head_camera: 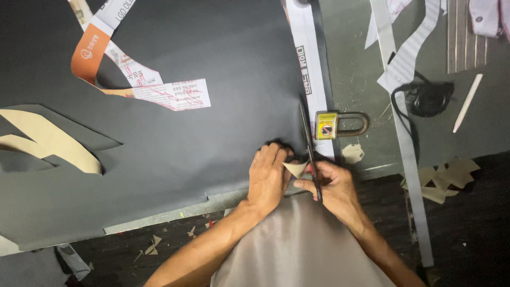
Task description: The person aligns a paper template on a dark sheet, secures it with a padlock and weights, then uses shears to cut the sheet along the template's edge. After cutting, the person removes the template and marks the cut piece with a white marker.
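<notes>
Scissors (309, 154) sat clenched in your right hand (334, 188), blades beside your left hand (268, 178) pinning the black sheet (175, 143), so a slip risked nicking fingers.

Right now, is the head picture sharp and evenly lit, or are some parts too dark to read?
Head view: sharp and well lit around the left hand, right hand and scissors; the black sheet swallows detail, faint sheen only; the floor at the bottom is dim; no motion blur.
</notes>
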